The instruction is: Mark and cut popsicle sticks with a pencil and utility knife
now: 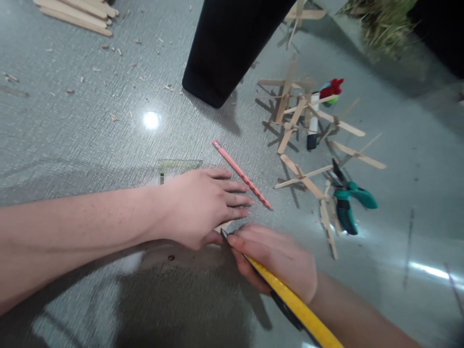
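My left hand (210,200) lies palm down near the middle of the table, its fingers stretched to the right over a small pale piece of wood (225,225) that is mostly hidden. A clear ruler-like strip (179,165) shows past the wrist. My right hand (273,258) is wrapped round a yellow cutter (293,304), whose dark blade tip touches or hovers by the wood beside my left thumb. Just beyond my left fingertips lies a pink pencil (242,175), slanting down to the right.
A tall black object (232,48) stands at the top centre. Joined wooden sticks (290,128), a white marker (313,121) and green-handled pliers (346,205) lie to the right. Stacked craft sticks (78,14) are at top left, dried grass (386,29) at top right.
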Action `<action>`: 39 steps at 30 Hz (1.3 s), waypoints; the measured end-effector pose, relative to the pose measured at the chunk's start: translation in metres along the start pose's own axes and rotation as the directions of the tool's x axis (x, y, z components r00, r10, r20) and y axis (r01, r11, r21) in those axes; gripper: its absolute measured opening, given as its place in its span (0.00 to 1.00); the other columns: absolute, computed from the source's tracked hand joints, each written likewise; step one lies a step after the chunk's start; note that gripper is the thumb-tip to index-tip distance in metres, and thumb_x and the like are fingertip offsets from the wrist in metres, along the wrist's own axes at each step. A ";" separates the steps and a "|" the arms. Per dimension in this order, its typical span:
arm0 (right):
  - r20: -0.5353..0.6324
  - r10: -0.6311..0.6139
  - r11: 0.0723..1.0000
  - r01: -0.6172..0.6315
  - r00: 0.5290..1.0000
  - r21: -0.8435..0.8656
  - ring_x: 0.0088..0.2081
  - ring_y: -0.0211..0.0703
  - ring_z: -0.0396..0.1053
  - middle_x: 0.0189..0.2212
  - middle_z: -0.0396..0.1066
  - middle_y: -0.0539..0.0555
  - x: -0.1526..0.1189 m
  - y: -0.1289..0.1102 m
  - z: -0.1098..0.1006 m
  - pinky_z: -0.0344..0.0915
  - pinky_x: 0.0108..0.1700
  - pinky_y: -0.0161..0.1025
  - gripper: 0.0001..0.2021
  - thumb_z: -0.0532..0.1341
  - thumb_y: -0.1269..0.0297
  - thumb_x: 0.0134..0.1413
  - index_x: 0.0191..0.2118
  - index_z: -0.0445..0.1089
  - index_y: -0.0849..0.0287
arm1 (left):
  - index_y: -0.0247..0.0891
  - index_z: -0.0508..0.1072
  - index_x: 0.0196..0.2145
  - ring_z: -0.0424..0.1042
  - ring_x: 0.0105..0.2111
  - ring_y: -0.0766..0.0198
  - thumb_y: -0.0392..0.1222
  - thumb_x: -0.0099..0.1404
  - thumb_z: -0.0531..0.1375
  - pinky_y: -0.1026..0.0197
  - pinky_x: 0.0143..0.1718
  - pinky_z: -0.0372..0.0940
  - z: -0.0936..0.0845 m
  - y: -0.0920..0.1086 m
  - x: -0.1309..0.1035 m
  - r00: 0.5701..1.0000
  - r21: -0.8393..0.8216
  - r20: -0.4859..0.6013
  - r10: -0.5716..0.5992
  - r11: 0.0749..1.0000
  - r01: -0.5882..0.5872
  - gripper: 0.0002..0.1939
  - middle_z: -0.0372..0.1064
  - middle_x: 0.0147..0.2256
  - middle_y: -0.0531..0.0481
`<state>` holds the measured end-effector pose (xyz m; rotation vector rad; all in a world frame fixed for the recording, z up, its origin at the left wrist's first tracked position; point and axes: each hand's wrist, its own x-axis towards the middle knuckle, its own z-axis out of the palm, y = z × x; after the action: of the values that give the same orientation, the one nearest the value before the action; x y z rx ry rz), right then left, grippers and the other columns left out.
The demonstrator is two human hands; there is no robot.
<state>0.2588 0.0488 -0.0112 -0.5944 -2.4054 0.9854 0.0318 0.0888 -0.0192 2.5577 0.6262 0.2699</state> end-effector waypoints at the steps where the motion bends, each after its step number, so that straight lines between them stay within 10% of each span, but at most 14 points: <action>1: 0.010 -0.011 1.000 0.011 1.000 0.000 0.27 0.39 0.67 0.27 0.72 0.50 -0.001 0.000 -0.001 0.70 0.31 0.36 0.18 0.57 0.79 0.62 0.56 0.66 0.60 | 0.37 0.69 0.63 0.56 0.70 0.52 0.51 0.67 0.60 0.47 0.72 0.48 0.000 0.000 0.000 1.000 0.005 0.005 -0.002 1.000 0.002 0.30 0.62 0.66 0.48; 39: 0.056 0.062 0.995 -0.066 0.996 0.073 0.23 0.38 0.67 0.22 0.71 0.45 -0.001 -0.001 -0.002 0.69 0.29 0.37 0.12 0.55 0.75 0.67 0.51 0.69 0.55 | 0.36 0.70 0.63 0.57 0.69 0.51 0.50 0.66 0.62 0.46 0.72 0.50 -0.001 0.001 -0.001 1.000 -0.016 -0.007 -0.002 1.000 0.001 0.30 0.63 0.66 0.47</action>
<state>0.2604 0.0491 -0.0092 -0.6293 -2.3969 1.1269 0.0310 0.0886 -0.0178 2.5417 0.6260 0.2824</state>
